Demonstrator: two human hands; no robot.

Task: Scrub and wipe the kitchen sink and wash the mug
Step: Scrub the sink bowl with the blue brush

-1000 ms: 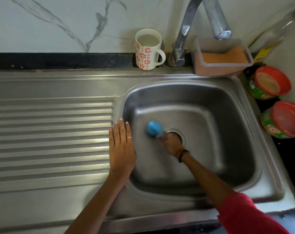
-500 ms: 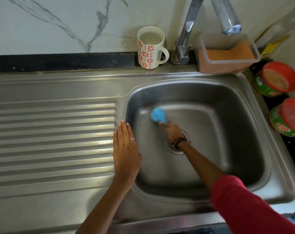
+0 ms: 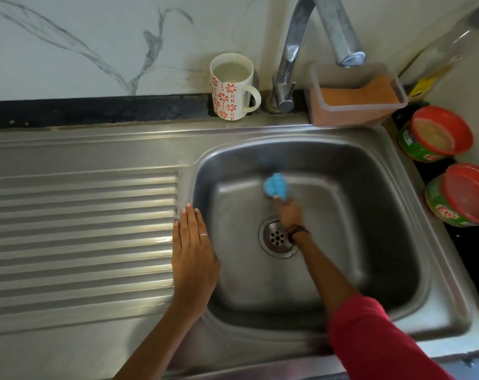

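A steel sink (image 3: 370, 171) fills the middle of the head view, with its drain (image 3: 276, 238) at the bottom. My right hand (image 3: 289, 213) reaches into the basin and grips a blue scrubber (image 3: 275, 185) against the far part of the floor, beyond the drain. My left hand (image 3: 193, 253) lies flat with straight fingers on the sink's left rim, beside the ribbed drainboard (image 3: 79, 237). A white mug (image 3: 231, 86) with red flowers stands upright on the back ledge, left of the tap (image 3: 290, 58), with cloudy liquid inside.
A clear tub (image 3: 356, 97) with an orange sponge sits behind the sink under the tap spout. Two green tubs with red lids (image 3: 435, 134) (image 3: 463, 196) stand on the dark counter at right. A clear bottle (image 3: 446, 53) leans in the back right corner.
My right hand has pushed the blue scrubber from beside the drain toward the basin's far wall. The left hand stays on the rim. The view has shifted closer.
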